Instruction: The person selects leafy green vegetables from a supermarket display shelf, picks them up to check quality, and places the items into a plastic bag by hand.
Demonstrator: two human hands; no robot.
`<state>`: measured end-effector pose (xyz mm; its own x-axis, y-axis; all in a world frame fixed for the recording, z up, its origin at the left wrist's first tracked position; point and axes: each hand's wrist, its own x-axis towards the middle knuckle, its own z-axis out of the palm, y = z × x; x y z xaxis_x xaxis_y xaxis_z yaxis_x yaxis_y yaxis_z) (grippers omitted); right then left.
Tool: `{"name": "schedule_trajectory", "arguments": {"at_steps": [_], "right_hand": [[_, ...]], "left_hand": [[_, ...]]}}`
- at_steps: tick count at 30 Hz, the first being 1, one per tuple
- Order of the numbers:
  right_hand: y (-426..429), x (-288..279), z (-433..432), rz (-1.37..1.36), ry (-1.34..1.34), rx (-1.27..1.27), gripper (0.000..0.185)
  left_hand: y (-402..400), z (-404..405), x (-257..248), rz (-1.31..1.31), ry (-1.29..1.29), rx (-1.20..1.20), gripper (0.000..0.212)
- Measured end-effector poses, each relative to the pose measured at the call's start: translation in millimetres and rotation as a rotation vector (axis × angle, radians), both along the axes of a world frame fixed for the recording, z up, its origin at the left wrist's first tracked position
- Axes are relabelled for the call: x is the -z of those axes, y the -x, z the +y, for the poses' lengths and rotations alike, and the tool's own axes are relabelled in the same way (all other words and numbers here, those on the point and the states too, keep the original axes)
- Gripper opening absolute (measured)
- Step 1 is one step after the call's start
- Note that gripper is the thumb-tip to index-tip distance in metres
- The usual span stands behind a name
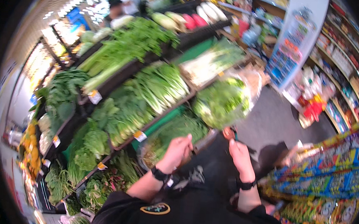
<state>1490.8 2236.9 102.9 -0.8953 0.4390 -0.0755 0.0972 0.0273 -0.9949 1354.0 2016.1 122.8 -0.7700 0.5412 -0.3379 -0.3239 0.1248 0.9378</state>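
Observation:
My left hand, with its fingers curled in and nothing visible in it, is in front of a bin of feathery fine-leaved greens. To its right my right hand is raised with the thumb up. A small reddish-brown object with a dark teal edge shows at the thumb tip; blur hides what it is and whether I hold it. Beyond the hands is leafy lettuce in clear plastic. Both wrists wear black bands. Bunched leafy greens with white stems fill the shelf to the left.
Tiered vegetable shelves hold celery, white-stalked leeks or scallions and radishes. Hanging snack packets stand close on the right, above grey floor. A white pillar rises at the upper right. People are in the far background.

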Motion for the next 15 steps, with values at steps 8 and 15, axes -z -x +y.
{"name": "schedule_trajectory", "arguments": {"at_steps": [8, 15], "right_hand": [[35.8, 0.8, 93.8, -0.068, -0.281, 0.315, 0.024], [130.5, -145.6, 179.2, 0.834, 0.230, 0.498, 0.023]], "left_hand": [[70.2, 109.2, 58.6, -0.215, -0.242, 0.204, 0.023], [80.4, 206.1, 30.5, -0.288, -0.243, 0.818, 0.026]]}}
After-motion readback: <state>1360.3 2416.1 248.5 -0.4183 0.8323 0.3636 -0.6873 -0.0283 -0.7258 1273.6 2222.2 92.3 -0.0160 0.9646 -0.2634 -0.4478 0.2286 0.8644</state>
